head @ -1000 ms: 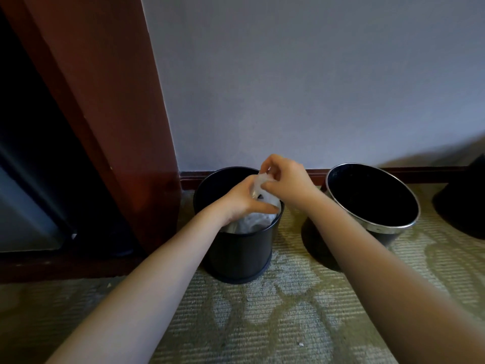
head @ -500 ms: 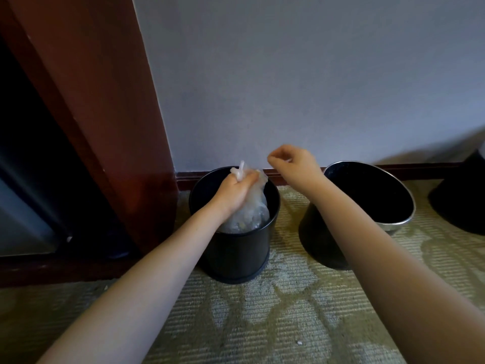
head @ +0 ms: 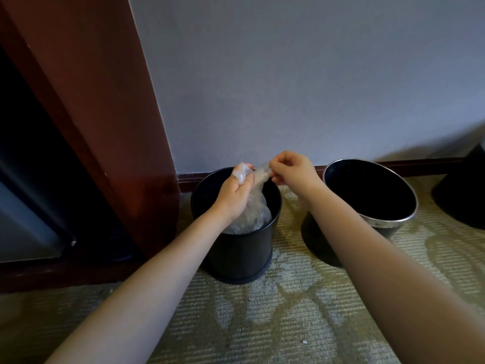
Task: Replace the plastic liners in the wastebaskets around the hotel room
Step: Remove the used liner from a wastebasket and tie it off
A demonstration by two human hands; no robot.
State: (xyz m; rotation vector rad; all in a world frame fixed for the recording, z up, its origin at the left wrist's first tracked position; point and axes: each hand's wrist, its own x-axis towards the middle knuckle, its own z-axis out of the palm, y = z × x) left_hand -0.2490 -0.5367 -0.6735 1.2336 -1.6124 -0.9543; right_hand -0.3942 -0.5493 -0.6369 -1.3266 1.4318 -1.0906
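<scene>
A black round wastebasket (head: 241, 248) stands on the carpet against the wall. A clear plastic liner (head: 256, 211), gathered into a bunch with rubbish inside, sits in its mouth. My left hand (head: 235, 191) grips one twisted end of the liner above the rim. My right hand (head: 291, 169) pinches the other twisted end just beside it. To the right, a second black wastebasket (head: 367, 227) with a metal rim leans tilted and shows no liner inside.
A dark red wooden door frame (head: 118, 127) rises at the left, with a dark opening beside it. A grey wall and brown baseboard (head: 420, 162) run behind the bins. A dark object (head: 462, 195) sits at the far right on the patterned carpet (head: 288, 311).
My right hand, which had come off the liner half a second ago, has returned and pinches a twisted end. The left hand keeps its grip, with the bag's neck raised above the rim.
</scene>
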